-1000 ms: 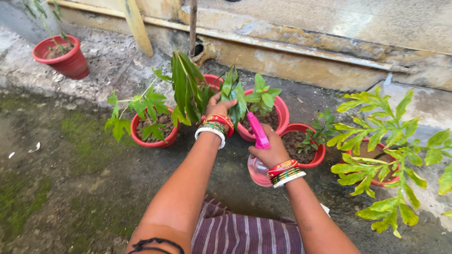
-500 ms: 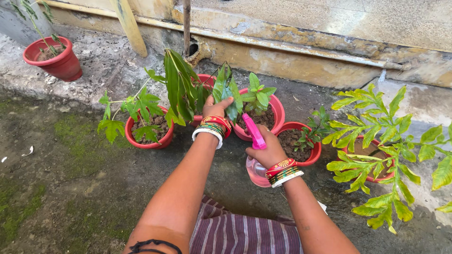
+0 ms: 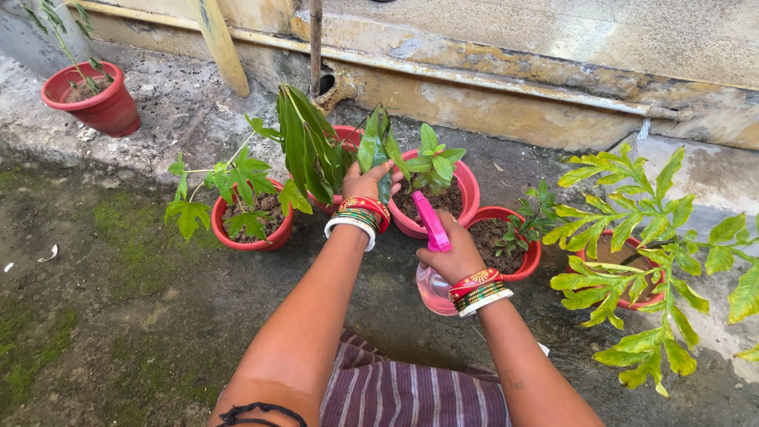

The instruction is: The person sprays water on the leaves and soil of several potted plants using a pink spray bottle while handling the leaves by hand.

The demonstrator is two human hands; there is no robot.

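Note:
My left hand (image 3: 366, 182) grips a long green leaf (image 3: 378, 146) of a plant growing in a red pot (image 3: 345, 136). My right hand (image 3: 452, 255) holds a pink spray bottle (image 3: 432, 251), its nozzle pointing up toward the held leaf. Just behind the nozzle stands a pink pot (image 3: 468, 190) with a small leafy plant (image 3: 431, 162). Both wrists wear red, green and white bangles.
More potted plants stand in a row: a red pot (image 3: 251, 237) at left, a red pot (image 3: 528, 257) right of the bottle, a yellow-green leafy plant (image 3: 640, 237) far right, a lone red pot (image 3: 99, 107) at top left. A stained wall ledge (image 3: 506, 87) runs behind; the concrete is mossy.
The view has shifted slightly. My left hand has drawn the leaf a little closer together; the spray bottle stays aimed at it in my right hand.

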